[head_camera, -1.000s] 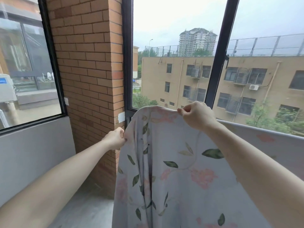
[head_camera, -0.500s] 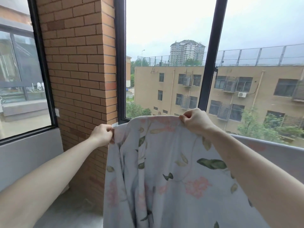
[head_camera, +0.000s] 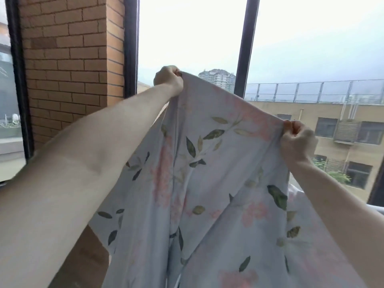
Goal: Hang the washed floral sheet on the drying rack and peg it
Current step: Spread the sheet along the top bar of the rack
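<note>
Gripping the sheet's (head_camera: 207,183) top edge, the left hand (head_camera: 168,80) holds one corner high near the brick pillar (head_camera: 68,59) while the right hand (head_camera: 296,140) pinches it lower, cloth hanging between them.

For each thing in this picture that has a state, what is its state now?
Pale floral cotton sheet: held up by its top edge, hanging in folds, no pegs visible.
Left hand: raised high, grips the sheet's edge.
Right hand: lower, grips the sheet's edge.
Drying rack: not clearly visible.
</note>
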### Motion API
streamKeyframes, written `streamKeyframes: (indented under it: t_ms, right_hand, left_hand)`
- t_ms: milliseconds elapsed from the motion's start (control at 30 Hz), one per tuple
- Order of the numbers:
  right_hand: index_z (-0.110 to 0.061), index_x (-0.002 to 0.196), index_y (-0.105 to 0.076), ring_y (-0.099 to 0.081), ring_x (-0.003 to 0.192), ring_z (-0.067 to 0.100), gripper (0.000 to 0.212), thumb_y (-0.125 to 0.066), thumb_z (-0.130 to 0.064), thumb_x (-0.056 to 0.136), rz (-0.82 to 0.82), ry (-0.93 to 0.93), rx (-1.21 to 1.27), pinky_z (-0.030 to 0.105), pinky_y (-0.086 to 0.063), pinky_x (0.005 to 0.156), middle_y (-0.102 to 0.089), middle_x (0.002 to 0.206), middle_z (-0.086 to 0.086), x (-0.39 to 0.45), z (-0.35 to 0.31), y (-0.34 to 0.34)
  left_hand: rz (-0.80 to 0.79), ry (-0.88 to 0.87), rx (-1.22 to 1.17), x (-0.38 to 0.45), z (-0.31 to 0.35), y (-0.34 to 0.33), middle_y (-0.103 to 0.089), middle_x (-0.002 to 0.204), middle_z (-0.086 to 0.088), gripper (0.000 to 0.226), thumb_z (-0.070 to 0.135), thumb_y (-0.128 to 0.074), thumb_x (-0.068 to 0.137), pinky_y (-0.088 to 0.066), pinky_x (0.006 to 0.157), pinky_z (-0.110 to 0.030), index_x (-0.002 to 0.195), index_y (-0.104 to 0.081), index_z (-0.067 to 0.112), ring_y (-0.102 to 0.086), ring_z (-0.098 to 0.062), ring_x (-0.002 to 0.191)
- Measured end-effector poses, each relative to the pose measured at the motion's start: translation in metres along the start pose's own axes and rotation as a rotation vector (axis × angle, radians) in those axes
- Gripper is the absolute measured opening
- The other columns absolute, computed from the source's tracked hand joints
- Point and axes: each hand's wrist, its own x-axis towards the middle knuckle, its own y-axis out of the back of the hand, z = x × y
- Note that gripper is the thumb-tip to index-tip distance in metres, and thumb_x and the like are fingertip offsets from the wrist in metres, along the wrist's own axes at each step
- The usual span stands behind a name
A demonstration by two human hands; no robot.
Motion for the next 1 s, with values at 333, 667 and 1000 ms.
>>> streamKeyframes:
  t_ms: [333,667,1000]
  right_hand:
    - [-0.009,0.113,-0.073,-0.067,0.102,0.034,0.033,-0.049,-0.030,0.106,0.250,-0.083,-0.198,0.038,-0.046,0.080,-0.074,0.108,0.017,0.079,0.040,0.068]
    - [-0.019,0.091,-0.077,-0.064,0.090,0.025,0.027,-0.058,-0.031,0.105,-0.532,-0.213,-0.469,0.028,-0.042,0.078,-0.075,0.098,0.008,0.016,0.090,0.040]
    - [-0.020,0.105,-0.074,-0.065,0.087,0.011,0.016,-0.067,-0.033,0.099,-0.561,-0.136,-0.459,0.026,-0.048,0.070,-0.073,0.097,-0.004,-0.009,0.073,0.063]
  left_hand:
    - [-0.495,-0.029,0.074,-0.023,0.025,-0.101,-0.070,0.121,-0.007,0.034,0.006,-0.048,0.096,-0.053,0.104,-0.037,0.114,-0.073,0.018,-0.063,-0.026,0.112]
    - [-1.049,-0.055,0.371,-0.118,-0.059,-0.122,-0.075,0.103,-0.002,0.015,0.023,-0.068,0.096,-0.060,0.076,-0.028,0.110,-0.073,0.020,-0.071,-0.019,0.093]
    - [-1.109,-0.088,0.480,-0.148,-0.084,-0.102,-0.067,0.125,-0.013,0.040,0.027,-0.041,0.103,-0.054,0.088,-0.037,0.120,-0.071,0.007,-0.065,-0.027,0.106]
